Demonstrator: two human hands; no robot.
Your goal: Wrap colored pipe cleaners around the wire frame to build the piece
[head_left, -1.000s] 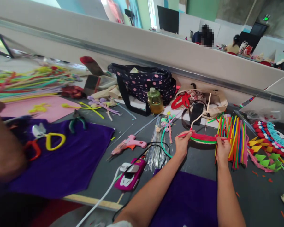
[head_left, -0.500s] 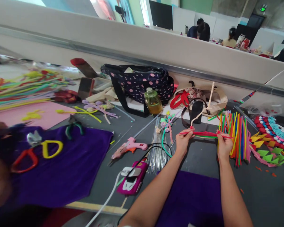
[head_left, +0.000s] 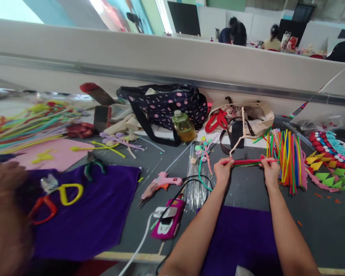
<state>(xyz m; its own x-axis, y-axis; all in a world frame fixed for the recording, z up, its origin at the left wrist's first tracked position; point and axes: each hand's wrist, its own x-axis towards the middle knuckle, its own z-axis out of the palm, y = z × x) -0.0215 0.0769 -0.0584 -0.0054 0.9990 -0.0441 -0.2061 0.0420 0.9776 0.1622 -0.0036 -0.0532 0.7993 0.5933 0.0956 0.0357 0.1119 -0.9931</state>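
Observation:
Between my two hands a bundle of red and green pipe cleaners (head_left: 245,163) is stretched sideways above the grey table. My left hand (head_left: 222,171) pinches its left end, and my right hand (head_left: 270,171) grips the other end, with red tips poking out past the fingers. A cream pipe cleaner stem (head_left: 238,142) with a side branch rises from beside my left fingers; whether it is joined to the bundle I cannot tell. Just right of my right hand lies a thick pile of multicoloured pipe cleaners (head_left: 291,161).
A pink glue gun (head_left: 162,183), magenta power box (head_left: 171,220) and clear glue sticks (head_left: 194,191) lie left of my arms. Behind stand a bottle (head_left: 185,128), a dotted bag (head_left: 163,105) and a beige bag (head_left: 266,117). Another person's blurred hand (head_left: 5,191) is near scissors (head_left: 70,194).
Both hands keep hold of the bundle, almost level as before. The cream stem leans differently, its tip lower and further left. The other person's hand at the left has moved, and the view has shifted slightly.

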